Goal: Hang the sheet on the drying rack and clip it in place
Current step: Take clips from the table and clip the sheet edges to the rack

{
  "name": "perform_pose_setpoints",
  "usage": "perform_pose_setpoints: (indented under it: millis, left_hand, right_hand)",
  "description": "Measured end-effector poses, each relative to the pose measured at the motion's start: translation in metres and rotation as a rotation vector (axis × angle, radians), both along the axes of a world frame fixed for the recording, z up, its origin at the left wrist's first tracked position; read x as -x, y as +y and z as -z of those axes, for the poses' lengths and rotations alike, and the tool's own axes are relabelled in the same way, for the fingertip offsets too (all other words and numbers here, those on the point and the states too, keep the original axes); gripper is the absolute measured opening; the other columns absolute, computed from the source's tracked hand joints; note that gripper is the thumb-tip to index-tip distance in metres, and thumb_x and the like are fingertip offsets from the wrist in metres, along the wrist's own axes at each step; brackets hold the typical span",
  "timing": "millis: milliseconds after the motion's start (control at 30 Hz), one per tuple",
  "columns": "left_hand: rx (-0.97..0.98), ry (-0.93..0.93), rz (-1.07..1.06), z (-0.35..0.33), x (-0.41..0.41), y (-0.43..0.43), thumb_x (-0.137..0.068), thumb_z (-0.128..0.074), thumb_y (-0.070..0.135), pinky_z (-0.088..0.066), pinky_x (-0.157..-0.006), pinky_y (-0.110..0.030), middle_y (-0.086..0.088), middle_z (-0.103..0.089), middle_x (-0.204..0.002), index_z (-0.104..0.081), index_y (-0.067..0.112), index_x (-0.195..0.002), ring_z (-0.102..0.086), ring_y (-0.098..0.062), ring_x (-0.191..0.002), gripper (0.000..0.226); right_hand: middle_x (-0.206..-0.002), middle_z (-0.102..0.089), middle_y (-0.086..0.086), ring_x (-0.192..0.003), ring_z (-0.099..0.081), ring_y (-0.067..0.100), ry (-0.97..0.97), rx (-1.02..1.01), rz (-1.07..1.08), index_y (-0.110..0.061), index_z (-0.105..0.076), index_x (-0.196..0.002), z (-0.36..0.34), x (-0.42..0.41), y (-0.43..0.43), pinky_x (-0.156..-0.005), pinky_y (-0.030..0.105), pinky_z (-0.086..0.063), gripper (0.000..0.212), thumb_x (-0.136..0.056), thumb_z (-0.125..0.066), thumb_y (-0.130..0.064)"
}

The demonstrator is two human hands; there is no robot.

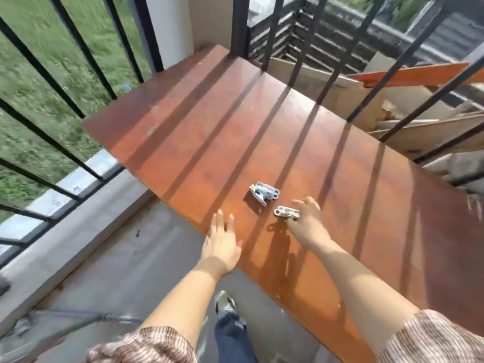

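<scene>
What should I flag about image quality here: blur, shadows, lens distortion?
Head view: hard sunlight lays striped shadows of the railing across the table; the grass and the bars in front of it are motion-blurred; the clips, left hand and right hand are slightly soft; the wide-angle lens fans the bars outward toward the frame edges.

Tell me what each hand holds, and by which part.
Left hand: nothing, fingers straight. Right hand: fingers meet the small silver metal clip at one end; whether they grip it cannot be told.
</scene>
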State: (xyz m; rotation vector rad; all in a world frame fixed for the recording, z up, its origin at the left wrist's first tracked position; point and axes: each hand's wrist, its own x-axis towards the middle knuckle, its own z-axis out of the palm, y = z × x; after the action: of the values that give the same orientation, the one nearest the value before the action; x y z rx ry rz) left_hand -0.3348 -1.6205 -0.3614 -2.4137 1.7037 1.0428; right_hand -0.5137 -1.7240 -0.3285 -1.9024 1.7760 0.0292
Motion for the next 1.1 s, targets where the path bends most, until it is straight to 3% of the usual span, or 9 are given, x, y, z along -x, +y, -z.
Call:
perform_pose_setpoints:
  millis: [100,233,367,500,667,833,933,1000,1100]
  left_hand:
    - [-0.055,-0.027,0.077,0.015,-0.002,0.003,-0.094,-0.038,0.051,0.000,-0.119,-0.040,-0.016,0.026,-0.154,0.012,0.009,-0.149,0.021,-0.031,-0.144,0.086]
    - [-0.060,-0.057,0.121,0.020,-0.003,0.006,-0.093,-0.033,0.057,0.006,-0.117,-0.038,-0.017,0.030,-0.152,0.019,0.007,-0.147,0.025,-0.031,-0.143,0.090]
    - [-0.080,-0.044,0.127,0.018,-0.003,0.005,-0.094,-0.032,0.057,0.006,-0.118,-0.039,-0.017,0.032,-0.152,0.021,0.007,-0.147,0.026,-0.030,-0.142,0.089]
    - [-0.051,-0.035,0.117,0.021,-0.005,0.008,-0.093,-0.030,0.059,0.007,-0.118,-0.038,-0.014,0.032,-0.152,0.021,0.010,-0.147,0.027,-0.028,-0.142,0.090]
    - [-0.002,-0.035,0.114,0.027,-0.007,0.011,-0.092,-0.030,0.060,0.006,-0.119,-0.038,-0.013,0.030,-0.153,0.020,0.011,-0.148,0.026,-0.026,-0.143,0.089]
    - [0.008,0.036,0.101,0.022,-0.018,0.024,-0.097,-0.039,0.043,0.005,-0.119,-0.034,-0.007,0.024,-0.157,0.010,0.013,-0.150,0.020,-0.020,-0.145,0.078]
    - [0.022,-0.049,0.035,0.013,-0.047,0.066,-0.098,-0.035,0.039,0.005,-0.118,-0.035,-0.007,0.024,-0.157,0.010,0.013,-0.150,0.019,-0.021,-0.145,0.073]
    - [-0.002,-0.121,-0.003,0.001,-0.078,0.104,-0.099,-0.034,0.033,0.003,-0.118,-0.036,-0.008,0.020,-0.157,0.009,0.014,-0.150,0.016,-0.024,-0.146,0.070]
    - [-0.052,-0.170,-0.146,-0.022,-0.133,0.169,-0.098,-0.038,0.023,-0.001,-0.118,-0.037,-0.008,0.015,-0.159,0.003,0.016,-0.151,0.012,-0.024,-0.147,0.067]
  right_hand:
    - [-0.117,-0.052,0.003,-0.119,-0.049,0.020,0.057,-0.026,-0.091,-0.022,-0.060,-0.125,0.006,-0.005,-0.016,-0.096,0.031,-0.043,0.039,-0.086,-0.056,-0.023]
    - [-0.105,-0.053,0.004,-0.110,-0.054,0.023,0.122,-0.080,-0.191,-0.020,-0.068,-0.106,0.011,-0.009,-0.029,-0.090,0.030,-0.044,0.021,-0.090,-0.055,-0.018]
    - [-0.106,-0.052,0.006,-0.104,-0.055,0.026,0.149,-0.075,-0.212,-0.011,-0.062,-0.100,0.009,-0.009,-0.029,-0.079,0.030,-0.044,0.015,-0.089,-0.057,-0.020]
    - [-0.104,-0.052,0.005,-0.110,-0.045,0.024,0.220,-0.025,-0.245,-0.015,-0.057,-0.095,0.009,-0.010,-0.020,-0.080,0.031,-0.040,0.014,-0.088,-0.058,-0.027]
    - [-0.099,-0.059,0.008,-0.084,-0.053,0.027,0.231,-0.093,-0.151,-0.017,-0.051,-0.094,0.013,-0.009,-0.005,-0.067,0.030,-0.039,0.013,-0.089,-0.056,-0.027]
    - [-0.094,-0.062,0.007,-0.085,-0.061,0.027,-0.102,-0.129,0.041,-0.011,-0.050,-0.114,0.009,-0.034,0.029,-0.063,0.031,-0.048,0.034,-0.086,-0.063,-0.025]
    - [-0.078,-0.060,0.010,-0.072,-0.056,0.021,-0.293,-0.240,0.122,0.009,-0.062,-0.101,0.010,-0.077,0.046,-0.062,0.036,-0.051,0.036,-0.078,-0.069,-0.017]
    - [-0.067,-0.055,0.007,-0.061,-0.049,0.016,-0.387,-0.353,0.098,0.009,-0.066,-0.093,0.010,-0.117,0.067,-0.050,0.023,-0.042,0.030,-0.078,-0.071,-0.015]
    - [-0.053,-0.058,-0.003,-0.044,-0.049,0.005,-0.482,-0.468,-0.002,-0.006,-0.074,-0.091,0.004,-0.188,0.112,-0.045,0.017,-0.039,0.014,-0.078,-0.074,-0.013]
